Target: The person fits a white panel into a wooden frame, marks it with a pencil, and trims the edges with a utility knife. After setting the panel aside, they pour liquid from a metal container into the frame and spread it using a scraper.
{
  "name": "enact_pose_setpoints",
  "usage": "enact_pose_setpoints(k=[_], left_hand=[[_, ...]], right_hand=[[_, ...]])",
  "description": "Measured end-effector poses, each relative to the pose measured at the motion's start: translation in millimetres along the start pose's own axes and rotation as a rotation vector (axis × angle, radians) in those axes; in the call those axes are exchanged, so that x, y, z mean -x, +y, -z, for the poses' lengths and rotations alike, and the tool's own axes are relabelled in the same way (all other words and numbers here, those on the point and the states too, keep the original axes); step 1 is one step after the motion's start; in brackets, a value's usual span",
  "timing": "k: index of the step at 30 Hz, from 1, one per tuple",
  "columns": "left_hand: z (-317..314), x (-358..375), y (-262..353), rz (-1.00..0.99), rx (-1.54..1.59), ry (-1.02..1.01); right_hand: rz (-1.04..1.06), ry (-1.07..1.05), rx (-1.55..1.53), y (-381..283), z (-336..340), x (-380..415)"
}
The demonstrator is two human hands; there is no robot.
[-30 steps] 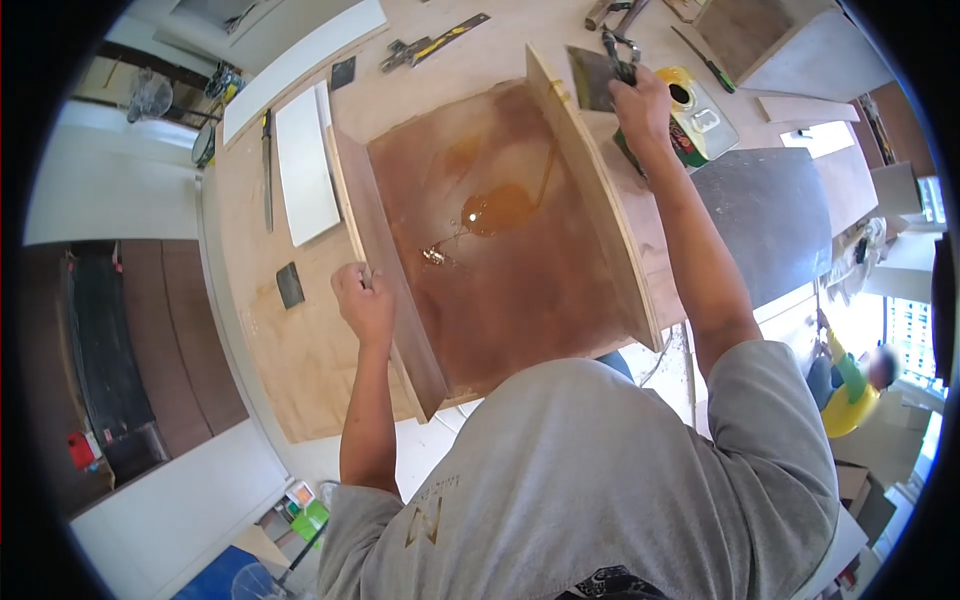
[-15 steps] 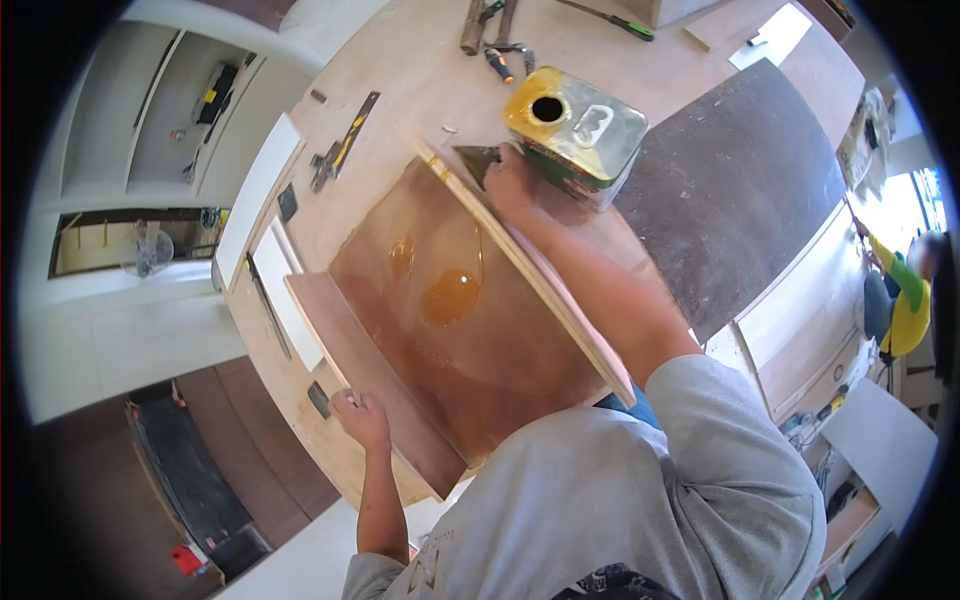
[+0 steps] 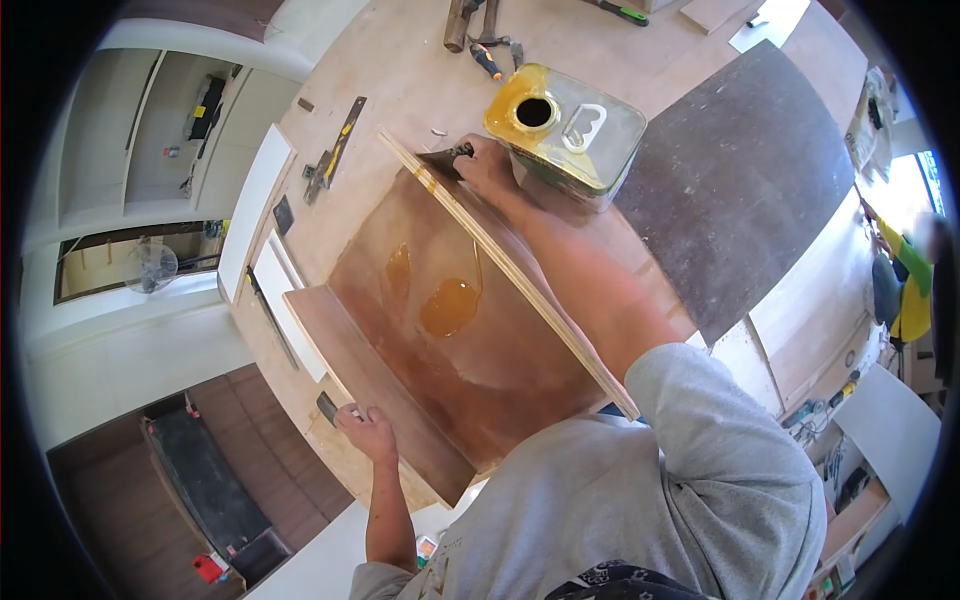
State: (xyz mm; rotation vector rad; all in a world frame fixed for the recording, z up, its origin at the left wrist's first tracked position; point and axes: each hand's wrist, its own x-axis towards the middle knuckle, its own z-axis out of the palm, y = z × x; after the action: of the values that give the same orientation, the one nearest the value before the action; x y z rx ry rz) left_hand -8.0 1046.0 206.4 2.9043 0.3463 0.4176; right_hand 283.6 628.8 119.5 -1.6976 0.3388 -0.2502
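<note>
My right hand is closed on a dark, flat-bladed scraper. It is at the outer side of the upright board, near its far end, just left of a metal can with amber drips round its open spout. My left hand grips the edge of the lower side board. Between these two boards lies a brown wooden panel, bearing a glossy amber glue puddle and a smaller smear. A thin amber run trails down the upright board's inner face.
A hammer and a screwdriver lie at the far side of the table. A square ruler is at the left, with white strips near the edge. On the right lies a dark sheet. Another person is at far right.
My right hand and the scraper have shifted a little left, toward the upright board's far end. My left hand stays at the lower board's edge. The view has moved slightly.
</note>
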Motion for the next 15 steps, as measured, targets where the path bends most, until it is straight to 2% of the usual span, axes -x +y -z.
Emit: enact_pose_setpoints(k=[12, 15], left_hand=[[3.2, 1.2, -3.2, 0.024, 0.078, -0.002], [2.5, 2.3, -4.2, 0.040, 0.113, 0.007]], right_hand=[[0.041, 0.065, -0.030, -23.6, 39.9, 66.5], [0.131, 0.052, -0.124, -23.2, 53.9, 87.5]])
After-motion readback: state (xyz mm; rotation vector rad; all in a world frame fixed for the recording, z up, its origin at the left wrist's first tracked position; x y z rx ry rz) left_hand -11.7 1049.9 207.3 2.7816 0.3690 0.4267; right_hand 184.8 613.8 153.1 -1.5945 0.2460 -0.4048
